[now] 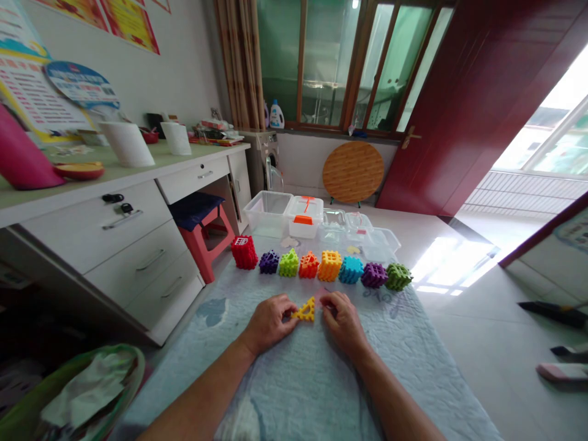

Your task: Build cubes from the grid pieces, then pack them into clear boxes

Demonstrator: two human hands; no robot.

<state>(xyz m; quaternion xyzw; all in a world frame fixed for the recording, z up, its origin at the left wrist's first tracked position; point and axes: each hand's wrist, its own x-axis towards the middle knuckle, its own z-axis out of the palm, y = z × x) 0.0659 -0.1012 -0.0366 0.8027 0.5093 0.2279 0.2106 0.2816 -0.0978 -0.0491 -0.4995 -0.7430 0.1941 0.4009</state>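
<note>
My left hand [274, 318] pinches a yellow triangular building piece [305, 310] with notched edges and an open middle, held low over the cloth. Just to the right of it, my right hand [342, 315] has its fingers curled and drawn together, slightly apart from the piece. What those fingers hold, if anything, I cannot make out. Beyond both hands, notched plastic pieces stand in a row of color groups: red [244, 252], dark purple [269, 262], lime green [288, 263], orange-red [309, 265], orange-yellow [329, 265], blue [351, 270], purple [374, 275] and dark green [399, 277].
A pale blue patterned cloth [275, 392] covers the surface. Behind the row stand a clear open bin [269, 214], a lidded box with orange clips [305, 217] and smaller clear containers [358, 223]. A pink stool [206, 236] is at left, beside a desk; a waste basket [138, 367] sits lower left.
</note>
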